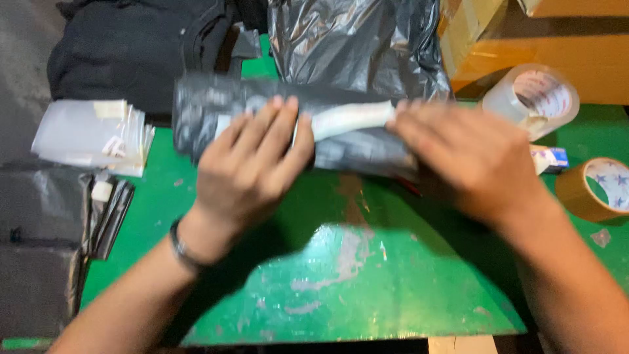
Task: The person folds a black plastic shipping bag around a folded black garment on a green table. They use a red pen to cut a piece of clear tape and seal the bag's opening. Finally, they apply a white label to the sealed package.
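Note:
A dark grey plastic parcel (216, 111) lies folded across the green table (367, 288), with a white strip (350, 118) running along its flap. My left hand (252, 164) lies flat on the parcel's middle, fingers spread over the flap. My right hand (468, 160) presses down on the parcel's right end and is blurred by motion. Both hands touch the parcel; neither is closed around it.
A large crumpled grey plastic bag (354, 42) and dark folded clothes (131, 46) lie behind. Clear sleeves (92, 134) are stacked left, above dark mailer bags (39, 249). Clear tape roll (540, 95), brown tape roll (596, 187) and cardboard boxes (557, 46) stand right.

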